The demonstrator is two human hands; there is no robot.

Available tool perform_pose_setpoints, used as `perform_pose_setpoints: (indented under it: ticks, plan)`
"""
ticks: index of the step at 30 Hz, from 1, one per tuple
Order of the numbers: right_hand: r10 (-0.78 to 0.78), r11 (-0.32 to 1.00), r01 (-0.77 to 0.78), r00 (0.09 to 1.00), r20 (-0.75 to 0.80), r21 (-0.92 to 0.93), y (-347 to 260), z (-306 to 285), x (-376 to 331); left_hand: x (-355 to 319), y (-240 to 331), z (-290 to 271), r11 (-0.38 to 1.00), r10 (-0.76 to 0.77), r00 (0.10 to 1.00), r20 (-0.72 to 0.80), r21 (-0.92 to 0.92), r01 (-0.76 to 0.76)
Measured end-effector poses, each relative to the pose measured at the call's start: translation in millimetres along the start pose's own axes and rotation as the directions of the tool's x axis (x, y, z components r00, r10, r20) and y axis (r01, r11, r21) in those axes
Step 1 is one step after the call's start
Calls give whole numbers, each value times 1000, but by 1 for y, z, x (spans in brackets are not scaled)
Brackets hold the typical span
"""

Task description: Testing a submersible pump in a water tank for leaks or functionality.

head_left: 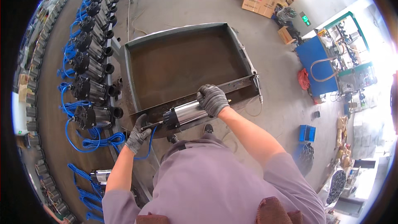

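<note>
Grey-gloved, the right hand (212,100) has its fingers curled over the silver motor (188,113) at the near edge of the tank (178,31); the left hand (138,135), fingers closed, holds a thin rod (152,125) at the motor's black end

The tank (182,30) stands right of the pumps (89,89).

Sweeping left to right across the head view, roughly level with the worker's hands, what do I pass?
Row of black-and-silver motor units → gloved left hand → black end of the silver cylinder → gloved right hand → blue crate.
</note>
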State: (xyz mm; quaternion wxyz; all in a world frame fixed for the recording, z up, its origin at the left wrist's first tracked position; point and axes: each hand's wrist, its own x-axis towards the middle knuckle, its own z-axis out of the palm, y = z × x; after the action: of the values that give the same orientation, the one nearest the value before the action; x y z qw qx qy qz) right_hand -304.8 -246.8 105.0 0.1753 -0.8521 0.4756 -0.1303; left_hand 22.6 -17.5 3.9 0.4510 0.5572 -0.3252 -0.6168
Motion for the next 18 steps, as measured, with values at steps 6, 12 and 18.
perform_pose_setpoints:
  ticks: [6, 12, 18]
  plan:
    - [-5, 1000, 5, 999, 45, -4, 0, -1, 1, 9, 12, -15, 979, -156, 974, 166, 159, 130]
    - [9, 1000, -10, 998, 54, 21, -1, -7, 1, 19, -48, -10, 974, 169, 977, -132, 174, -145]
    - [10, 922, -37, 997, 72, 385, 13, -16, -4, 9, -53, -4, 938, 289, 942, -172, 249, -243]
